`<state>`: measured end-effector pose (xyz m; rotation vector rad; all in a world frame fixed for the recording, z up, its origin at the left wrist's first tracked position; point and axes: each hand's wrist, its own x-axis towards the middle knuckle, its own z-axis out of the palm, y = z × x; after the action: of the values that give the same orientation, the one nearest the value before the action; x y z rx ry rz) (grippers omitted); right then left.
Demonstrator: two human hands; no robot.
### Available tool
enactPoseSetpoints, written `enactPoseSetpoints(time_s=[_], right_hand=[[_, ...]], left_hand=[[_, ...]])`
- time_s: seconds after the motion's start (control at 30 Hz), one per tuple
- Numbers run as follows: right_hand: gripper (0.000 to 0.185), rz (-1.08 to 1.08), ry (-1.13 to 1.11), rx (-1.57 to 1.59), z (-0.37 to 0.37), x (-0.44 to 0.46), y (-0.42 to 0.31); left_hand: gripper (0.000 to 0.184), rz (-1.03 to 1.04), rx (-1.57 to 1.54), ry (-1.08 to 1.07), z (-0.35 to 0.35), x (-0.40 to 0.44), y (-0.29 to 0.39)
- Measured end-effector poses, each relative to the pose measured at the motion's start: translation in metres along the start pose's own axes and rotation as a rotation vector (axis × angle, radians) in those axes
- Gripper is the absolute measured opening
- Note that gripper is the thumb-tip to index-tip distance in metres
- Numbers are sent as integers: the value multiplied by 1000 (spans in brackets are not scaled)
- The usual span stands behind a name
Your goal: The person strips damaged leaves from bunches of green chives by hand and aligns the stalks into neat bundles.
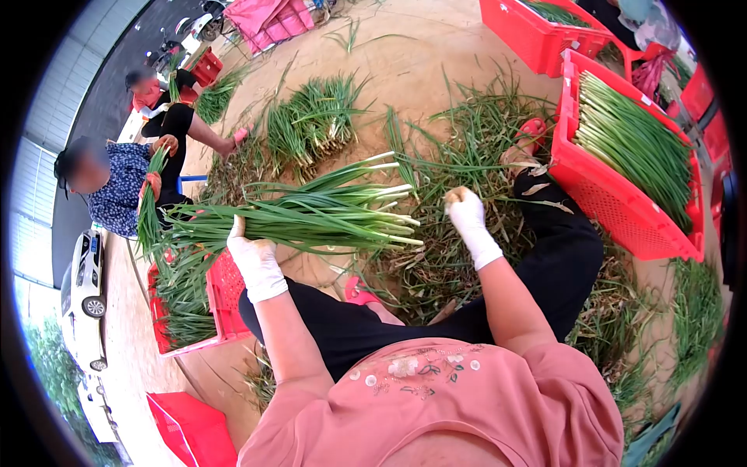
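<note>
Head view: left hand [257, 261], in a white glove, is clamped round a bundle of green onions [334, 218]. Bundle is up over the ground [428, 62] in front of the wearer, white ends to the right, leafy ends to the left, toward a red crate of loose greens [226, 292]. Right hand [465, 210], also gloved, is apart from the bundle, right of the white ends. Fingers curled closed; can't tell if anything is pinched inside.

Below the right hand: heap of leaf scraps [436, 268] on the ground, between the legs. Pile of green onions [315, 121] lies on the ground beyond the bundle. Large red crate [603, 210] beside the right knee, tilted in view, holds neatly lined-up green onions [634, 148].

Left side: co-worker in a blue patterned shirt [120, 187] grips a smaller bunch [150, 198]. Second co-worker [152, 97] farther back.
</note>
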<state>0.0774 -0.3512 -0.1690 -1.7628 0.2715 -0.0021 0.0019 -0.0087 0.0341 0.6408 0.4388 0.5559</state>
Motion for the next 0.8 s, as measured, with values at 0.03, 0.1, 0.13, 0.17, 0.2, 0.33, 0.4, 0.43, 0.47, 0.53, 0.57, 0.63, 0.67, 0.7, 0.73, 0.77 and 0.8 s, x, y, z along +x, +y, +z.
enactPoseSetpoints(time_s=[0.03, 0.1, 0.13, 0.17, 0.2, 0.33, 0.4, 0.43, 0.47, 0.53, 0.57, 0.63, 0.67, 0.7, 0.73, 0.77, 0.8], right_hand=[[13, 104, 19, 166, -13, 33, 55], [13, 344, 81, 371, -25, 45, 71], [14, 481, 124, 410, -35, 25, 37], [21, 38, -168, -327, -45, 0, 12], [25, 261, -362, -135, -44, -20, -31], [39, 366, -789, 121, 1, -57, -60], [47, 623, -882, 708, 39, -64, -40], [42, 709, -816, 831, 53, -69, -45], [37, 794, -745, 953, 63, -73, -48], [25, 657, -674, 1014, 79, -76, -44], [18, 624, -616, 897, 80, -77, -40], [17, 566, -555, 760, 72, -78, -39], [17, 506, -492, 622, 66, -78, -36], [17, 445, -420, 555, 64, -72, -21], [17, 470, -354, 482, 59, -63, -4], [15, 544, -270, 518, 51, -55, 10], [17, 566, -255, 448, 43, -43, 34]], left_hand=[[21, -11, -22, 40, 0, 3, 3], [21, -46, -112, 65, -2, 5, 8], [21, -43, -112, 68, -5, 8, 11], [21, -48, -130, 44, -8, 12, 11], [20, -53, -147, 20, -11, 15, 12], [18, 0, -208, 161, -6, 17, 12], [18, -6, -212, 145, -7, 16, 12], [18, -16, -214, 130, -9, 16, 12], [18, -17, -213, 131, -11, 17, 10], [19, -36, -272, 172, -12, 20, 9], [19, -33, -268, 171, -14, 20, 10], [19, -22, -212, 167, -11, 14, 8], [19, -23, -212, 168, -14, 18, 9], [19, -30, -228, 158, -20, 25, 12], [19, -37, -245, 148, -23, 29, 13], [19, -37, -246, 148, -20, 28, 13], [19, -11, -223, 182, -16, 25, 13]])
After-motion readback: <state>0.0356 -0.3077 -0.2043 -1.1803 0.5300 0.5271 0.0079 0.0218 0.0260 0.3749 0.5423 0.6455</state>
